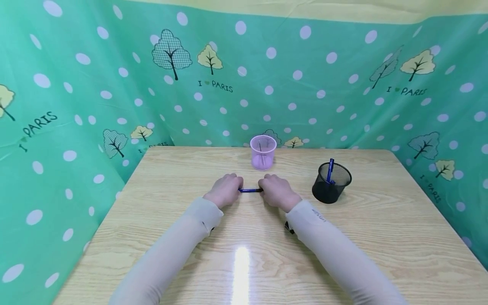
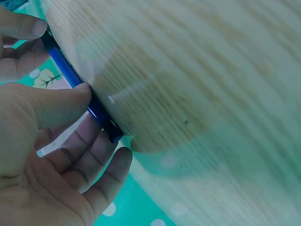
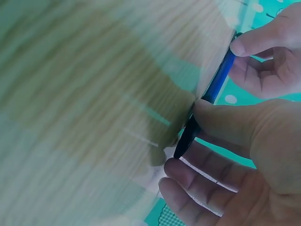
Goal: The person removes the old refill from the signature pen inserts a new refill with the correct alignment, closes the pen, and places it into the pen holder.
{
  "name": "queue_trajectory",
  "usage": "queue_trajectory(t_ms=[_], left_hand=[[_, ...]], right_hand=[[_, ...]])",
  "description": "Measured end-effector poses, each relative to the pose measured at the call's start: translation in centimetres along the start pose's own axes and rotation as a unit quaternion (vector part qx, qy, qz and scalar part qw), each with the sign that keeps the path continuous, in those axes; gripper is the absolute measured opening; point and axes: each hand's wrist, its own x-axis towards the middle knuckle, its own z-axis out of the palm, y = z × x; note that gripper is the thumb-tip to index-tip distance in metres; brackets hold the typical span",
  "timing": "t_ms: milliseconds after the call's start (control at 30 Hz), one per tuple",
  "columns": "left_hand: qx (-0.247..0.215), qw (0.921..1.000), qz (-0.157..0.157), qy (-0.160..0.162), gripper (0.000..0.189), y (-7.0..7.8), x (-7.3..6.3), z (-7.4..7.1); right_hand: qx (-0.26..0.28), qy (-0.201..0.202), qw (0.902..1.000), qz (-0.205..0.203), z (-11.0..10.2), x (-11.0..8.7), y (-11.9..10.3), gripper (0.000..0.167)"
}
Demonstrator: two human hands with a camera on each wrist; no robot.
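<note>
Fingers [image 2: 110, 176] of the left hand [image 1: 225, 189] pinch a pen [image 1: 249, 190] toward its blue end, while those of the right hand [image 1: 277, 192] pinch it toward its black end. The pen spans the two hands crosswise, low at the table [image 1: 171, 182]. Beyond the pen stands a purple cup [image 1: 263, 160]; to its right, a black cup [image 1: 328, 193] holds a second pen [image 1: 330, 170], blue.
</note>
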Motion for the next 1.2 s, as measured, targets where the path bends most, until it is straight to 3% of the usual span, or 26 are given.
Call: queue_trajectory(t_ms=[667, 1200], left_hand=[[0.018, 0.9995, 0.012, -0.024, 0.007, 0.3, -0.2, -0.3], [0.036, 0.9992, 0.019, 0.006, 0.014, 0.6, -1.5, -0.6]], right_hand=[[0.004, 0.003, 1.0, 0.005, 0.3, 0.3, -0.1, 0.006], [0.009, 0.036, 0.999, -0.023, 0.1, -0.9, -0.4, 0.011]])
